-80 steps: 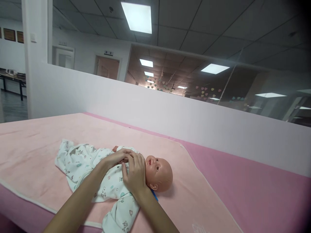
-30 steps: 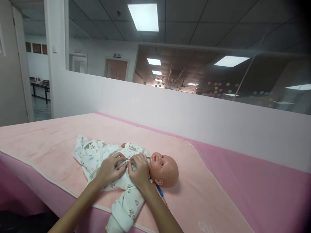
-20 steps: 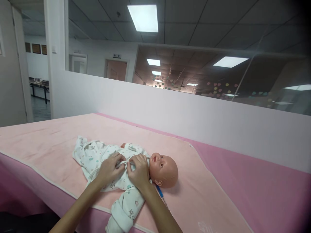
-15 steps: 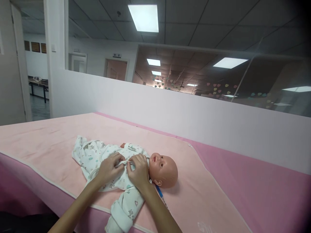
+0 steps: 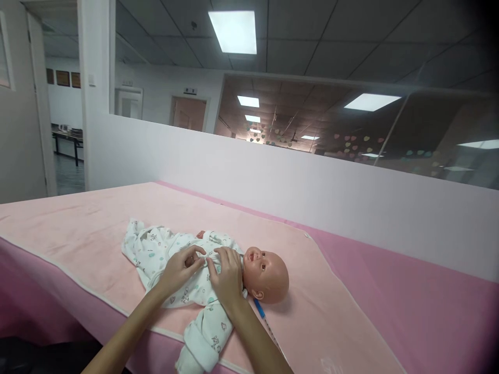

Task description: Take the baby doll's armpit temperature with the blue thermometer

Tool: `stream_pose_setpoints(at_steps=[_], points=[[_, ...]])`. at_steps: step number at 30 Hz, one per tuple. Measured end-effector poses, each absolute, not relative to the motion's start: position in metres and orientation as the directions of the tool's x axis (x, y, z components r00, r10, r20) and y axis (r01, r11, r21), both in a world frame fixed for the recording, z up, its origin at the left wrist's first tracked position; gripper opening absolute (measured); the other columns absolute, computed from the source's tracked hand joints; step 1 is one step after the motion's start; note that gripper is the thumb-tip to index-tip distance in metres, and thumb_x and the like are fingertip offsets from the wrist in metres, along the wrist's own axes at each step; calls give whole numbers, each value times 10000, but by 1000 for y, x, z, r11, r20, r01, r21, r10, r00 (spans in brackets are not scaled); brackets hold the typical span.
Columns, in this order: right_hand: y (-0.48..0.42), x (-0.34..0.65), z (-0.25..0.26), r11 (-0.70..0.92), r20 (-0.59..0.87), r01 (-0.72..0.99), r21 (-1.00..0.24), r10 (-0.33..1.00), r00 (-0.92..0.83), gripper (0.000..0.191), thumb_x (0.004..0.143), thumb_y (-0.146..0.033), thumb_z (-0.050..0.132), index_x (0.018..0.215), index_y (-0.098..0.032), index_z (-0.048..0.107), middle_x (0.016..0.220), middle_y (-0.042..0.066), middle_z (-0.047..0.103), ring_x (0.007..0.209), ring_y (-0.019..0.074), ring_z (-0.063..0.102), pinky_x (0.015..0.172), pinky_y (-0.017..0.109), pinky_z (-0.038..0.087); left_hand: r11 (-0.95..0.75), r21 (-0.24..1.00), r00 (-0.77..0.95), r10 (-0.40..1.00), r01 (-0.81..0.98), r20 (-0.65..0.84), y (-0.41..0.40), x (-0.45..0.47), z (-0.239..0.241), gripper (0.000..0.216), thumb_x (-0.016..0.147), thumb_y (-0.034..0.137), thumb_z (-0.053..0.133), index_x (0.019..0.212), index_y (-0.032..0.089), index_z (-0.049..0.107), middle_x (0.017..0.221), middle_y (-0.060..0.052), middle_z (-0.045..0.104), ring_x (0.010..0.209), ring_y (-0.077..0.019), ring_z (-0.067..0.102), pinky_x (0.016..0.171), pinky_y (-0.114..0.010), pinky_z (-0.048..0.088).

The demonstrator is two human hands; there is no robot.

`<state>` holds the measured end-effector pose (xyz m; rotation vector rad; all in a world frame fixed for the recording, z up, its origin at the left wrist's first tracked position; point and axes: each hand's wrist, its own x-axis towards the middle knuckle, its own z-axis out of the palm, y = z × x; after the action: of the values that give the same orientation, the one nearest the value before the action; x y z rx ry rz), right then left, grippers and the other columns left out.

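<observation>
A baby doll (image 5: pixel 273 278) lies on its back with its head to the right, wearing a white patterned romper (image 5: pixel 171 241). Over its chest, my left hand (image 5: pixel 182 269) has thumb and forefinger curled together at the romper's front edge. My right hand (image 5: pixel 228 272) faces it just below the doll's chin, fingers bent and pinching the same front part of the cloth. The fingertips nearly meet, and the small bit of fabric between them is mostly hidden. One long sleeve (image 5: pixel 208 330) stretches toward me beneath my right forearm.
A pink padded mat (image 5: pixel 312 311) covers the table under the doll. A blue-ended strap or tape (image 5: pixel 259 309) lies by the doll's neck, partly behind my right forearm. Behind the table stands a low white wall (image 5: pixel 292 182) with glass above; a doorway is at the left.
My fingertips have shifted slightly at the romper's front, and the strip of cloth seen between them earlier shows less. The whole view has moved a little; the doll stays lying in place.
</observation>
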<state>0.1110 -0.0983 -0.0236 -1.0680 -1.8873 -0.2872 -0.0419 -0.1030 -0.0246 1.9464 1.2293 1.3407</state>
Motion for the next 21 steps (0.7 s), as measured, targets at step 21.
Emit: stream_pose_setpoints(at_steps=[21], points=[[-92,79,-17,678,675,714,-174,610,-415,31,744,-191,548,721,-194,527,750,1,572,729,144,493,702,275,369,-441,687,82,869,577,489,-105,-97,-47,318,722,403,595,1000,256,642,955,-53,592,933,-217,534,845,-367,427]])
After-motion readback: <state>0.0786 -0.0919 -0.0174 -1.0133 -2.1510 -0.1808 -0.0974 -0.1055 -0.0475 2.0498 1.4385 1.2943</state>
